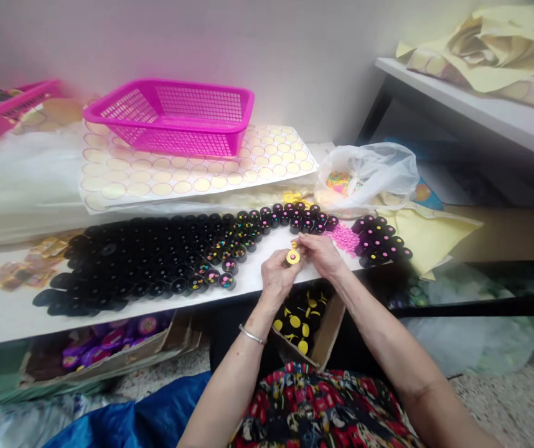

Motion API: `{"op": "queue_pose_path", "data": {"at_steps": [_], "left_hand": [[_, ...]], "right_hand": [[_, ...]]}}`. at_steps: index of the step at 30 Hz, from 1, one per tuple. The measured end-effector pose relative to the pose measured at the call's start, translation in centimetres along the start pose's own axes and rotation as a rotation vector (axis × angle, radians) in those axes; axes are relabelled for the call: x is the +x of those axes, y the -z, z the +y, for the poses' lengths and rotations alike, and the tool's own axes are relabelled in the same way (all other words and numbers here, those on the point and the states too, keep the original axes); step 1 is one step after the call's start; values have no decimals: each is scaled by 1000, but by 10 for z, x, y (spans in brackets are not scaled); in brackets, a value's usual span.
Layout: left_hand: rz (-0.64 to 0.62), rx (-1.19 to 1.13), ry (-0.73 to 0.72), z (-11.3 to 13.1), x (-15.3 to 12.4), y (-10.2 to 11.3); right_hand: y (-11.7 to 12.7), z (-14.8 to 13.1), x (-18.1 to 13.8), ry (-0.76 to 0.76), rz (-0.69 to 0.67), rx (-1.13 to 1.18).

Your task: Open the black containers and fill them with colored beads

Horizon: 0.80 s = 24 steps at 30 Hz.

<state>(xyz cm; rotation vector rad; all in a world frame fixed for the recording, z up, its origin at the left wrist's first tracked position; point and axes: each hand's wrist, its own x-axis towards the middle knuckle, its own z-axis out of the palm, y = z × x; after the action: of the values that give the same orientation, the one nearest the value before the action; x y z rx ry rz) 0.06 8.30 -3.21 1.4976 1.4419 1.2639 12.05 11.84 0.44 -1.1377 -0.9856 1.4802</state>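
Over the front edge of the white table, my left hand (pixel 277 274) pinches a small round yellow cap (pixel 293 256) with a pink centre and a small tab at its top. My right hand (pixel 322 253) is closed too, its fingertips at the cap's upper right side; part of its grip is hidden. Just beyond both hands stand rows of small black cups (pixel 297 218), some with pink pieces in them. A heap of small pink pieces (pixel 344 239) lies right of my right hand. Leftward, many more black cups (pixel 155 255) stand packed together, several holding coloured beads.
Below the table edge sits a carton (pixel 330 330) with yellow-and-black pieces. A pink basket (pixel 168 134) rests on a sticker sheet (pixel 201 185) at the back. A plastic bag (pixel 379 174) holds coloured beads. Another carton (pixel 155 348) has purple packs. At right is a shelf (pixel 482 106).
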Motion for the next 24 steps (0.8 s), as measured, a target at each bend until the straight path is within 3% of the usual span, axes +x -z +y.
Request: {"op": "queue_pose_path", "data": {"at_steps": [4,7,15,20,24], "left_hand": [[-45,25,-60,1,-1,3],[-64,44,-68,3,-1,4],[-73,40,-66,4,-1,5],[-93,57,-156,3,-4,6],[-113,229,-415,7,-6,12]], "right_hand": [[7,-7,-1,49,-157,-109],[10,-13,4,-11,-268,-220],[7,-35,21,-52,-485,-721],[7,-46,15,-132,-542,-688],[13,-44,-1,-161,-602,-593]]}}
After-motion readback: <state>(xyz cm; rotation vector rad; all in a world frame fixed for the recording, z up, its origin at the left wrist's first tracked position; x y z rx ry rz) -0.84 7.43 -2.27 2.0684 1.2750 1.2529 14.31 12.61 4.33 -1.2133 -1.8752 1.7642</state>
